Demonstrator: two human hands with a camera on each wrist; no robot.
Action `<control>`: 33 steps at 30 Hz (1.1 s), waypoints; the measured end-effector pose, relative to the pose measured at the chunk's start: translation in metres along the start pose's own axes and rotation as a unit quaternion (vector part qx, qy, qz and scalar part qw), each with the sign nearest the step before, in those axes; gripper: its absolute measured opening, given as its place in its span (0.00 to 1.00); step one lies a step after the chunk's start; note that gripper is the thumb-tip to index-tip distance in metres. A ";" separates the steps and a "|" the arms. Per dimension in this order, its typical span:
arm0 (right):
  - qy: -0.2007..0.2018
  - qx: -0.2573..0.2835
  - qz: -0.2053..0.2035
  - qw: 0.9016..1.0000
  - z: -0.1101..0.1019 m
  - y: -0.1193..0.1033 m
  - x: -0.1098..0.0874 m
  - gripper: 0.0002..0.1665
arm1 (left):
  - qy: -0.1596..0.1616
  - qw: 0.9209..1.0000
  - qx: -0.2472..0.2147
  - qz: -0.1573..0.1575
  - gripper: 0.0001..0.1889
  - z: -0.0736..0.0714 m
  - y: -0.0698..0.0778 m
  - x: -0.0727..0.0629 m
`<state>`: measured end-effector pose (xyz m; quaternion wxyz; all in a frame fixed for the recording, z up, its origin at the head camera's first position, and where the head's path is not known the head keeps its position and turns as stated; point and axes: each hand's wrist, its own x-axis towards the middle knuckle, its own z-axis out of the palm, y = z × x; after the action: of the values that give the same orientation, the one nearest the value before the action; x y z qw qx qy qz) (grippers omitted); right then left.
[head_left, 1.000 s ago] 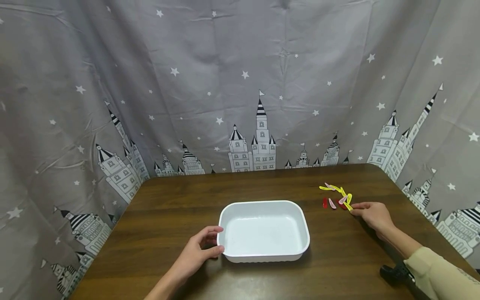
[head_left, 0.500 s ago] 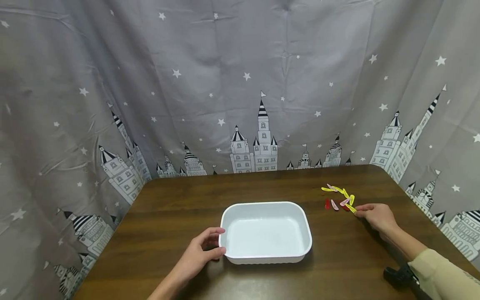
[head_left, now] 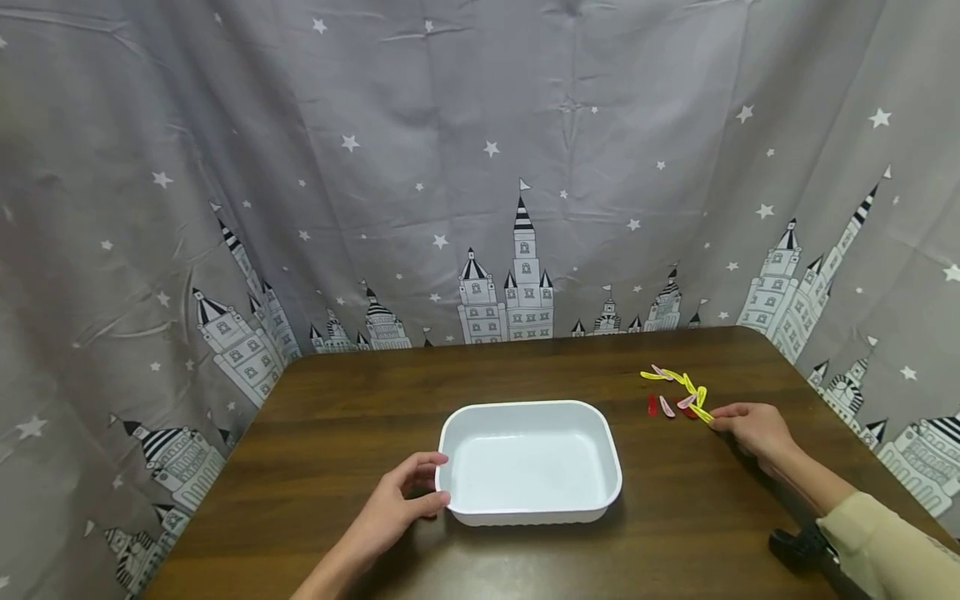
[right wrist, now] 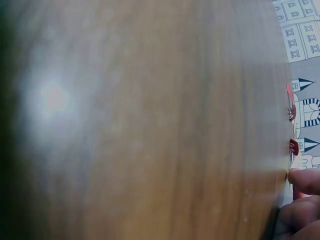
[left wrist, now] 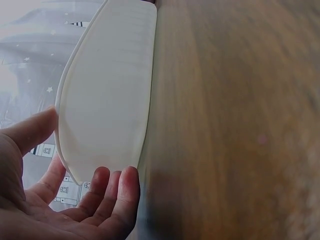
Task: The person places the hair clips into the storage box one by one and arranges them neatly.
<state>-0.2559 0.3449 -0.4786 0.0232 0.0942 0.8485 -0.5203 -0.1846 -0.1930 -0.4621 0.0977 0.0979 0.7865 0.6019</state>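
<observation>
A white rectangular basin (head_left: 534,475) stands on the table, with my left hand (head_left: 393,504) at its left end. The thumb and fingers hold that end, and the left wrist view shows them round the rim and outer wall (left wrist: 107,90). Farther right, the thumb and fingertips of my right hand (head_left: 759,433) pinch the near end of a yellow hair clip (head_left: 701,412). Beside it lie more yellow clips (head_left: 651,376), pink clips (head_left: 667,407) and red clips (head_left: 652,405). Fingers of my right hand (right wrist: 302,202) barely enter the right wrist view, near a red clip (right wrist: 294,147).
The brown wooden table (head_left: 360,417) reaches back to a grey curtain (head_left: 480,167) printed with castles and stars. A black strap-like device (head_left: 798,546) sits at my right wrist, by the cuff of a pale sleeve (head_left: 877,542).
My right hand has shifted slightly right with the pinched end of the yellow hair clip. My left hand and the basin stay put; the head view itself wobbles a little.
</observation>
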 end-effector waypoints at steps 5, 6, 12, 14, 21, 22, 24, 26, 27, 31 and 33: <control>-0.011 0.011 -0.001 1.000 -0.002 -0.002 -0.001 0.21 | -0.003 1.000 0.001 -0.003 0.26 -0.001 0.001 0.000; -0.012 0.010 -0.002 1.000 -0.002 -0.002 0.000 0.20 | -0.002 1.000 0.001 -0.002 0.26 -0.001 0.001 0.000; -0.018 0.003 -0.008 1.000 -0.003 -0.004 0.002 0.20 | -0.002 1.000 0.003 0.004 0.26 -0.001 0.002 0.001; -0.019 -0.001 -0.009 1.000 -0.003 -0.004 0.003 0.19 | -0.002 1.000 0.005 0.005 0.26 0.000 0.001 0.001; -0.025 -0.005 -0.010 1.000 -0.003 -0.005 0.001 0.21 | 0.001 1.000 0.007 0.009 0.25 0.000 0.001 0.002; -0.027 -0.003 -0.010 1.000 -0.003 -0.006 0.001 0.21 | 0.001 1.000 0.008 0.009 0.25 0.000 0.001 0.002; -0.029 0.000 -0.010 1.000 -0.003 -0.006 0.000 0.22 | 0.003 1.000 0.010 0.006 0.25 -0.001 0.002 0.002; -0.033 0.005 -0.008 0.999 -0.004 -0.006 0.000 0.24 | 0.003 1.000 0.012 0.003 0.25 -0.001 0.002 0.002; -0.036 0.007 -0.007 0.999 -0.004 -0.006 0.000 0.25 | 0.003 1.000 0.013 0.002 0.25 -0.001 0.003 0.002; -0.050 0.022 0.004 0.999 -0.007 -0.004 0.002 0.27 | 0.002 1.000 0.011 -0.002 0.25 -0.001 0.003 0.001; -0.060 0.029 0.009 0.998 -0.009 -0.002 0.003 0.27 | 0.002 1.000 0.009 -0.004 0.25 0.000 0.002 0.001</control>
<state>-0.2589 0.3521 -0.4728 0.0761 0.0712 0.8290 -0.5495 -0.1852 -0.1924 -0.4598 0.0981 0.0945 0.7925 0.5945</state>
